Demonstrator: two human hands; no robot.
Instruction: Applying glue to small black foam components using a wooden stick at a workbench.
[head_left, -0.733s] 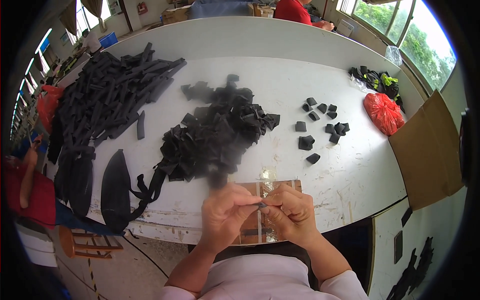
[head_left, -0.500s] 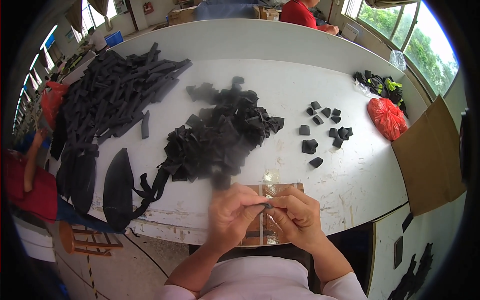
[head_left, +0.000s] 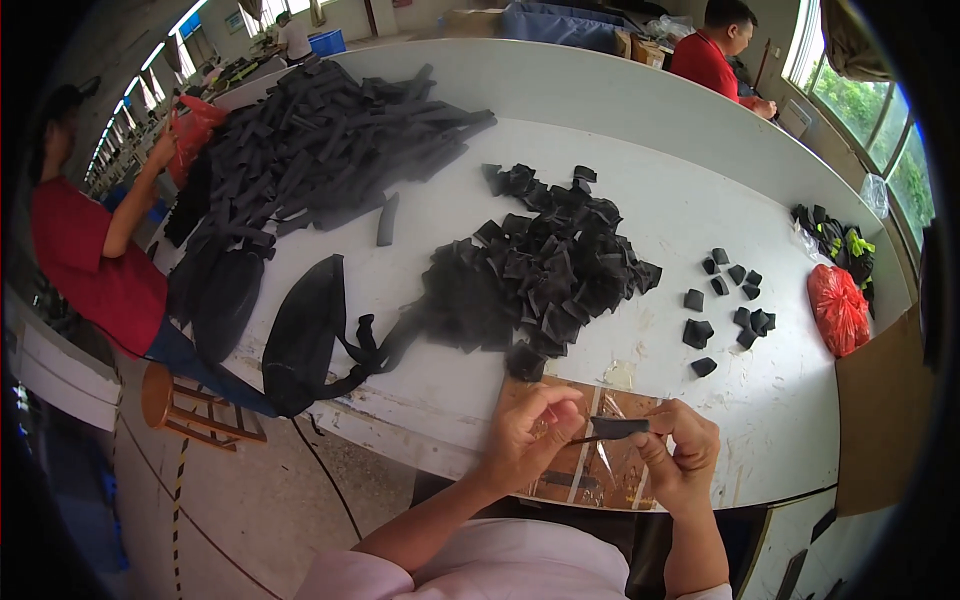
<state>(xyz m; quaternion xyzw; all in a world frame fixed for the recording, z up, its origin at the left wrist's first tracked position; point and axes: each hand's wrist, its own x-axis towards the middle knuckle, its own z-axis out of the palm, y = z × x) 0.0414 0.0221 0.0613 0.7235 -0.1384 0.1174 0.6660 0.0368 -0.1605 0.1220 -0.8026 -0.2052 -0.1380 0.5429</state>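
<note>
A short dark grey fabric piece (head_left: 620, 428) is pinched at its right end between the thumb and fingers of my right hand (head_left: 685, 450). Just left of it is my left hand (head_left: 530, 435), its thumb and forefinger apart, with nothing visible between them. A thin dark stick-like thing (head_left: 585, 440) shows between the piece and my left hand; whether my left hand touches it I cannot tell. Below both hands lies a brown board (head_left: 570, 490) with clear tape on it. Beyond my left hand is a heap of small black fabric pieces (head_left: 560, 260).
Long dark strips (head_left: 330, 150) are piled at the far left. Several small folded pieces (head_left: 693, 299) lie scattered to the right, near a red plastic bag (head_left: 838, 310). A black pointed fabric item (head_left: 305, 335) lies at the left front. A person in red (head_left: 100, 240) stands at the left.
My hands have moved apart; the left has come away from the fabric piece, which stays in my right hand. The view has swung left, and the person at left now holds up a red bag.
</note>
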